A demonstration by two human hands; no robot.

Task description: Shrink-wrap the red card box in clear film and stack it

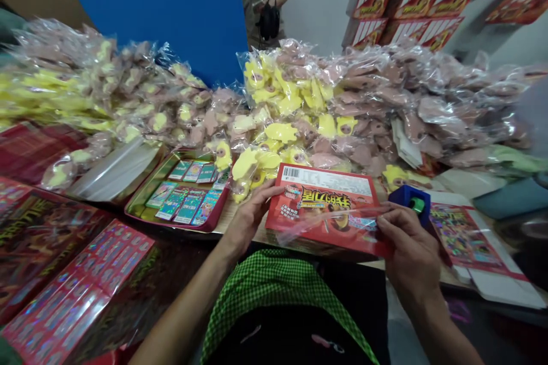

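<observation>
"since the box point(327, 197) lies face up at the near edge of the bench point(260, 235), how do you expect it to handle?"

"like folded card, i'd judge: stiff along its edges, softer in the middle of the face, and glossy enough to slide a little under dry fingertips. its weight i can't read, because whatever may be inside is hidden."

"and the hands?"

"the left hand point(250, 211) bends its fingers over the left edge; whether the thumb pinches underneath, i cannot tell. the right hand point(413, 245) is by the right edge, thumb and forefinger closed on a clear strip point(317, 221) that runs slantwise above the printed face."

"is that tape?"

"it looks like it, with the blue dispenser point(398, 197) just beyond the right hand. i'd guess it's light, limp and perhaps tacky, so it's best taken by its very end."

"where would you hold the box?"

"by the two short sides, close to the corners, where card is strongest. a thumb pressed mid-face could dent it. bagged toys point(280, 131) crowd close behind, and the tin point(216, 211) of cards point(186, 205) stands to the left."
</observation>
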